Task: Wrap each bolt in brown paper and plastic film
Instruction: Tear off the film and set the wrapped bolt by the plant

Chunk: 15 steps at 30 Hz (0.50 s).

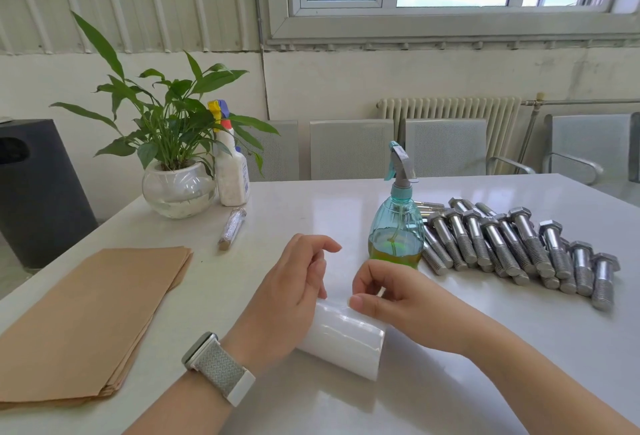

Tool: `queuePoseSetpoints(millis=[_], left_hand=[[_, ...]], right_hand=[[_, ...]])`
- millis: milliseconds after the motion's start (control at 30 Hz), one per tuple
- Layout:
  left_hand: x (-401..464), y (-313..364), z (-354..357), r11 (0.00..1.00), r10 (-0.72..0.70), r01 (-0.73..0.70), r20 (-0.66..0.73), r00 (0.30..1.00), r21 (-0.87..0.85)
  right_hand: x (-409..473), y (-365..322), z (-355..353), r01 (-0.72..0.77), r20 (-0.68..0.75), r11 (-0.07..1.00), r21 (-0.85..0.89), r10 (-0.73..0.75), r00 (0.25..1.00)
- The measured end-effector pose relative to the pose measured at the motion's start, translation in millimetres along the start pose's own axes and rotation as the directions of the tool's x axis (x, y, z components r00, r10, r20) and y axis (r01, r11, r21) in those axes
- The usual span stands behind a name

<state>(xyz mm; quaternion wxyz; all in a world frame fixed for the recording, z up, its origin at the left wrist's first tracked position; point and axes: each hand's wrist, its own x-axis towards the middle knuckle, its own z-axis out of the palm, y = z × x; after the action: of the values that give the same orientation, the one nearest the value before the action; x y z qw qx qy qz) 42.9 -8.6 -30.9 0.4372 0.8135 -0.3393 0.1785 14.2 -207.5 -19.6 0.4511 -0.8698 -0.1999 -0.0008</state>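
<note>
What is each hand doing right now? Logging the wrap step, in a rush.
Left hand: steadies the white roll of plastic film lying on the table, fingers relaxed.
Right hand: pinches the film's loose edge at the roll's top.

Both forearms reach forward, converging. The left hand [294,282] lies palm inward, index finger raised and bent, remaining fingers lightly curled against the roll of plastic film [343,341] beneath it. The right hand [384,296], just beside the left, has fingers curled, thumb and forefinger pinching at the roll's upper edge.
</note>
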Motion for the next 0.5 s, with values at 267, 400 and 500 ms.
queuePoseSetpoints(millis=[267, 400, 500], left_hand=[[1.0, -2.5, 0.3, 1.0, -0.016, 0.016, 0.001, 1.0, -0.016], [1.0, -1.1, 1.2, 0.999, -0.026, 0.026, -0.003, 1.0, -0.041], [0.4, 0.2, 1.0, 0.999, -0.03, 0.03, -0.013, 0.999, -0.028]], right_hand=[[-1.8, 2.9, 1.4, -0.008, 0.057, 0.986, 0.164, -0.002, 0.998], [-0.9, 3.6, -0.7, -0.039, 0.071, 0.993, 0.11, 0.031, 0.997], [-0.1, 3.2, -2.7, -0.013, 0.033, 0.998, 0.056, 0.011, 0.999]])
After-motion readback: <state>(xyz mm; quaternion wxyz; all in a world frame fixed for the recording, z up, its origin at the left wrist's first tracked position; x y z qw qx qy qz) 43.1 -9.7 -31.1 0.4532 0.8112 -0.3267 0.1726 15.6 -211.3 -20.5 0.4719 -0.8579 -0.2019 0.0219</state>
